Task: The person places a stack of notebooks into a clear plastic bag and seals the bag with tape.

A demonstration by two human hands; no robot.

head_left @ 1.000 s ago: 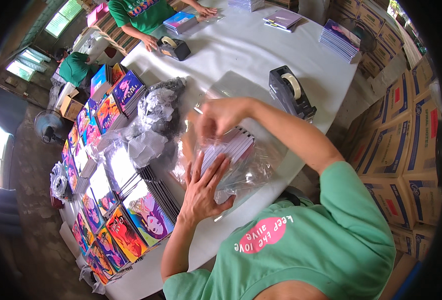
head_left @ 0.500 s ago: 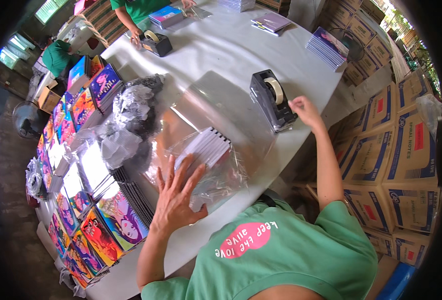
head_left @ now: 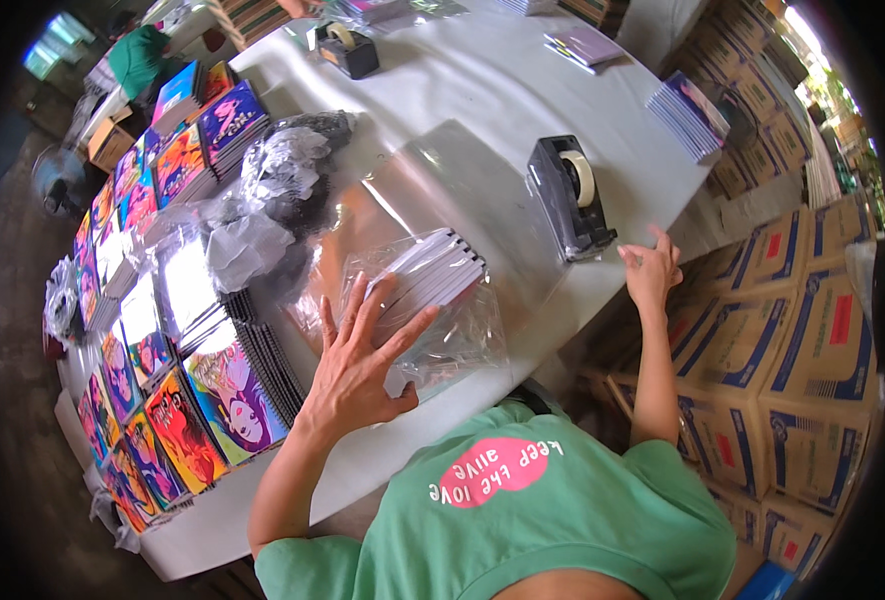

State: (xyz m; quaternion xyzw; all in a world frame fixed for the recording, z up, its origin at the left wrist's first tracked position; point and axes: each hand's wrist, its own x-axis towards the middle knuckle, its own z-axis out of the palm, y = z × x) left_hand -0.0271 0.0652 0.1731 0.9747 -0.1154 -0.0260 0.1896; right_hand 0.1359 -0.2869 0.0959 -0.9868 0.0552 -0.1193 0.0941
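Note:
My left hand lies with fingers spread on a clear plastic bag. Its fingertips rest by a small stack of notebooks, inside or under the film, edges showing white with black bindings. My right hand is in the air past the table's right edge, just beyond the near end of a black tape dispenser. Thumb and forefinger are pinched together while other fingers stick out. Whatever lies between the fingertips is too small to make out. A roll of pale tape sits in the dispenser.
Rows of colourful notebooks fill the table's left side, beside crumpled plastic. Flat clear bags lie beyond my left hand. Another tape dispenser and more notebook stacks stand farther off. Cardboard cartons are piled at right.
My right hand has drawn away from the dispenser's near end, toward the right and nearer me. My left hand stays spread on the bag. The view has shifted slightly.

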